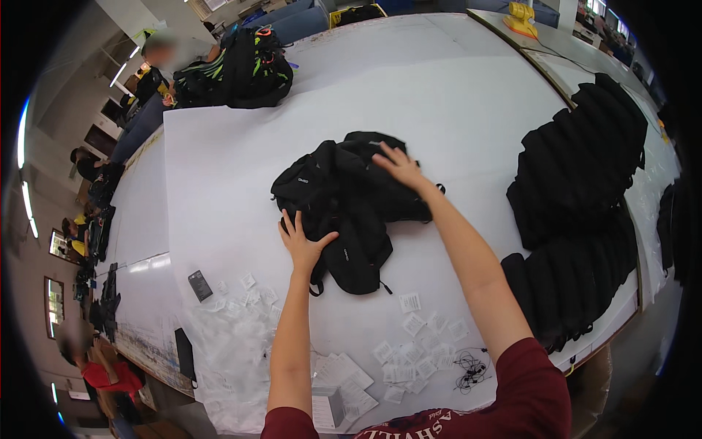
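Note:
Several black backpacks or bag parts, which I cannot tell apart, lie in a loose heap (pixel 329 183) on the white-covered table (pixel 439 66). My left hand (pixel 301 245), fingers spread and thumb apart, rests at the near left side of the black fabric. Across the far right part of the heap, my right hand (pixel 401 168) lies with its fingers stretched out and slightly blurred. Neither hand grips the fabric. A rounded black section with a small light mark (pixel 355 256) hangs toward me, with a strap end beside it.
Rows of stacked black bags (pixel 578 161) line the right side. Small white packets (pixel 413 358), clear plastic bags (pixel 234 351), white cards (pixel 344 377) and black cords (pixel 472 369) lie near me. Another pile of bags (pixel 241 69) stands far left, beside a person. A yellow device (pixel 521 18) sits far right.

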Available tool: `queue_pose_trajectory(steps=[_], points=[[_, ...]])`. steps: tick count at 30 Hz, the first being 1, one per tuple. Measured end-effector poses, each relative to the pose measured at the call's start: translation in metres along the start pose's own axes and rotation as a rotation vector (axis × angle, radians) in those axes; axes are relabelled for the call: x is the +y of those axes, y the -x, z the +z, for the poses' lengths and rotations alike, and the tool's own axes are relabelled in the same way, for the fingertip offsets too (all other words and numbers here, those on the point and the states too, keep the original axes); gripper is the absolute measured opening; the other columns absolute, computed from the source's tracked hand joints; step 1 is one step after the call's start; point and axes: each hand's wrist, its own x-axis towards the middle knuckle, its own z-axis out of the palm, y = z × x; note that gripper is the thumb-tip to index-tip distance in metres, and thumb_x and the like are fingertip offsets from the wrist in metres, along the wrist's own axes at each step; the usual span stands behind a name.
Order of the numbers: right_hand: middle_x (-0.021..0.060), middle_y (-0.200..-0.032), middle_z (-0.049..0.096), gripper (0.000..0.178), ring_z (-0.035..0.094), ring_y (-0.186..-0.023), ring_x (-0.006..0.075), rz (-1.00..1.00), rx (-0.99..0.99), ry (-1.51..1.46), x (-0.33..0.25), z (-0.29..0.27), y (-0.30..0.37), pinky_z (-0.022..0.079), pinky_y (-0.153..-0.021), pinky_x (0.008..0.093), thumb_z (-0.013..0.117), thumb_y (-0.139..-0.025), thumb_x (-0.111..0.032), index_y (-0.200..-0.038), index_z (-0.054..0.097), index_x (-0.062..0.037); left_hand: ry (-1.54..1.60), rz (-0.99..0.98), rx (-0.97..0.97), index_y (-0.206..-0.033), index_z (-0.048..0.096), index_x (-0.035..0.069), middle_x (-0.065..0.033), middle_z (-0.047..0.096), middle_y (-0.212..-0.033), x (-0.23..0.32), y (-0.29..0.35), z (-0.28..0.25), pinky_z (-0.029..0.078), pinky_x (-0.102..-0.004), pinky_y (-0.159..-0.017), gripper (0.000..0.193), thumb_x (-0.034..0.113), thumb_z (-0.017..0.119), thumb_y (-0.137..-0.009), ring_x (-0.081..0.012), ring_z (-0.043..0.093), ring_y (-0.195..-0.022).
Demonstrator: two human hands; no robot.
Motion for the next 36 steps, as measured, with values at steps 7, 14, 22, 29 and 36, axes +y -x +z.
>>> queue_pose_trajectory(steps=[7, 14, 22, 29, 36], points=[[0.0117, -0.149, 0.026, 0.081, 0.022, -0.136, 0.0389, -0.109, -0.132, -0.088, -0.036, 0.069, 0.071, 0.015, -0.111, 0.0498, 0.05, -0.067, -0.082, -0.136, 0.043, -0.0404, 0.181, 0.007, -0.161, -0.137, 0.034, -0.006, -0.0211, 0.018, -0.15, -0.005, 0.019, -0.004, 0.02, -0.0485, -0.111, 0.113, 0.056, 0.081, -0.056, -0.0407, 0.008, -0.138], [0.0111, -0.148, 0.028, 0.069, 0.03, -0.133, 0.0347, -0.122, -0.184, -0.148, 0.001, 0.076, 0.11, 0.025, -0.108, 0.0466, 0.048, -0.075, -0.074, -0.136, 0.042, -0.0417, 0.316, -0.062, -0.247, -0.137, 0.034, -0.006, -0.0192, 0.015, -0.152, 0.013, 0.06, -0.025, 0.018, -0.0436, -0.113, 0.107, 0.049, 0.083, -0.059, -0.0355, 0.006, -0.14], [0.0089, -0.147, 0.03, 0.052, 0.03, -0.133, 0.0338, -0.441, 0.018, 0.241, 0.04, 0.054, 0.167, 0.026, -0.107, 0.0483, 0.043, -0.085, -0.063, -0.135, 0.039, -0.0467, 0.307, -0.014, -0.368, -0.138, 0.034, -0.005, -0.0204, 0.016, -0.151, 0.049, 0.101, -0.047, 0.016, -0.0442, -0.113, 0.108, 0.055, 0.079, -0.06, -0.0383, 0.007, -0.139], [0.0144, -0.129, 0.053, 0.055, 0.042, -0.124, 0.0349, -0.031, 0.207, 0.123, -0.008, -0.001, 0.269, 0.031, -0.103, 0.0459, 0.054, -0.082, -0.056, -0.127, 0.056, -0.0248, 0.407, 0.052, -0.415, -0.144, 0.025, 0.004, -0.0269, 0.016, -0.149, 0.035, 0.116, -0.086, 0.014, -0.043, -0.113, 0.101, 0.051, 0.074, -0.071, -0.0402, 0.009, -0.14], [0.0042, -0.086, 0.067, 0.02, 0.06, -0.074, 0.0136, 0.034, 0.214, -0.271, 0.046, -0.065, 0.499, 0.045, -0.072, 0.0279, 0.061, -0.084, -0.017, -0.1, 0.064, -0.0041, 0.329, 0.05, -0.365, -0.137, 0.04, 0.007, -0.0132, 0.037, -0.141, 0.059, 0.231, -0.216, 0.024, -0.04, -0.109, 0.061, 0.026, 0.066, -0.085, -0.0276, 0.03, -0.134]])
